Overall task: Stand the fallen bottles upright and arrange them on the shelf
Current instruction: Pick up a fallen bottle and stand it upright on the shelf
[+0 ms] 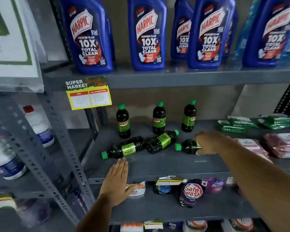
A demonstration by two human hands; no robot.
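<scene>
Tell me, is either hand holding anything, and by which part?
The right hand grips the rightmost fallen bottle around its body, cap end free. The left hand is flat and holds nothing.

Left hand (117, 177) lies flat, fingers together pointing to 12 o'clock. Right hand (208, 144) reaches toward 10 o'clock, arm outstretched, fingers curled in a grip.

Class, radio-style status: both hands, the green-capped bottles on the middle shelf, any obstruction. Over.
Right hand gripping rightmost fallen bottle. Left hand open, flat at shelf edge. Two more fallen bottles; three standing. Nothing blocking.
</scene>
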